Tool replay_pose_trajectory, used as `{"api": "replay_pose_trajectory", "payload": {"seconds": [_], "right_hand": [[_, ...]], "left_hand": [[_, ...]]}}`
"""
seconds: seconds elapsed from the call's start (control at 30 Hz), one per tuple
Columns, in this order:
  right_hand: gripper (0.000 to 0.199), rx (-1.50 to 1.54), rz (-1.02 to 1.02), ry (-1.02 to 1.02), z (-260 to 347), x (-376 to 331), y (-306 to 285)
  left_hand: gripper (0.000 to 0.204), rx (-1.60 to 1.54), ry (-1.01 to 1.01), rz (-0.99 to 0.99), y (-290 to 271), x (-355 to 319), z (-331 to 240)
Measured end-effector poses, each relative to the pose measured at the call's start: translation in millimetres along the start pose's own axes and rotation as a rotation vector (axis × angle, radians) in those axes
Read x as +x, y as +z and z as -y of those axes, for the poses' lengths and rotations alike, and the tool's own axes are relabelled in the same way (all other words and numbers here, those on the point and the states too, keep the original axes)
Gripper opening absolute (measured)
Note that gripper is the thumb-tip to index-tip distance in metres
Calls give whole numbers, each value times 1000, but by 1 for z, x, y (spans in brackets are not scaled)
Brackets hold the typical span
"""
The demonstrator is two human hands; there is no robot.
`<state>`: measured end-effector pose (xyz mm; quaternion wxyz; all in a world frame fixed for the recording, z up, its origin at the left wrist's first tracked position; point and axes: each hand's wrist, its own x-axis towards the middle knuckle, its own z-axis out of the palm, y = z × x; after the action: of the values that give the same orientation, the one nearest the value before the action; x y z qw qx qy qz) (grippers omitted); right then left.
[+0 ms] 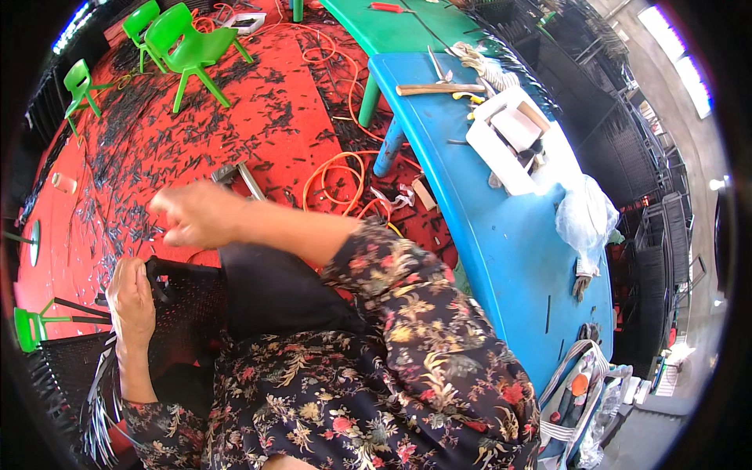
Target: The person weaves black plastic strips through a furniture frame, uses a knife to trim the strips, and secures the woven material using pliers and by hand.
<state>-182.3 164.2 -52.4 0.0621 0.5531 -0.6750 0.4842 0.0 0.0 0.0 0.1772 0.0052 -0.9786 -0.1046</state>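
Note:
A black woven piece [192,309], with an open mesh of flat strips, lies across my lap at the lower left. My left hand [131,301] is closed at its upper edge, thumb up, gripping the woven piece. Loose black strips [100,403] hang in a bunch below that wrist. My right hand [200,215] is raised above and to the right of the left one, its fingers curled together and slightly blurred. What it holds, if anything, cannot be made out. A smooth black sheet [274,290] covers my lap under the right forearm.
Black scraps litter the red floor [270,145], with an orange hose [345,176] and a hammer-like tool [241,178]. Green chairs [192,51] stand at far left. The blue table [501,258] on the right bears a hammer [439,89], a white tray [513,176] and a plastic bag [583,215].

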Motion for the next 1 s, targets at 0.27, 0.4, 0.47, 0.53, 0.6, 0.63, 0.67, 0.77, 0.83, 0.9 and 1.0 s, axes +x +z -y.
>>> {"api": "replay_pose_trajectory", "payload": {"seconds": [0.27,0.4,0.47,0.53,0.6,0.63,0.67,0.77,0.83,0.9,1.0], "right_hand": [[36,-1328,-235,544,-53,-135,-255],[37,-1396,-66,1142,-17,-205,-309],[39,-1296,42,1281,-24,-241,-327],[30,-1321,-14,1187,-18,-250,-336],[25,-1224,-91,1193,-11,-246,-345],[26,-1212,-98,1180,-2,-251,-358],[27,-1198,-105,1166,7,-258,-373],[31,-1136,-117,1112,26,-299,-414],[28,-1002,-84,1185,47,-311,-395],[26,-938,-146,1069,56,-333,-382],[26,-952,-164,1087,64,-376,-361]], "left_hand": [[5,-37,-5,-36,15,2,-1],[5,-89,54,-106,20,5,1],[5,-102,51,-86,19,5,2],[5,-105,44,-78,17,3,2],[6,-85,42,-86,8,4,-1],[6,-93,58,-100,14,7,2],[7,-100,73,-114,20,10,6],[8,-128,95,-134,28,11,10],[8,-116,101,-147,27,12,16],[8,-148,73,-150,30,14,20],[9,-172,102,-164,32,16,18]]}}
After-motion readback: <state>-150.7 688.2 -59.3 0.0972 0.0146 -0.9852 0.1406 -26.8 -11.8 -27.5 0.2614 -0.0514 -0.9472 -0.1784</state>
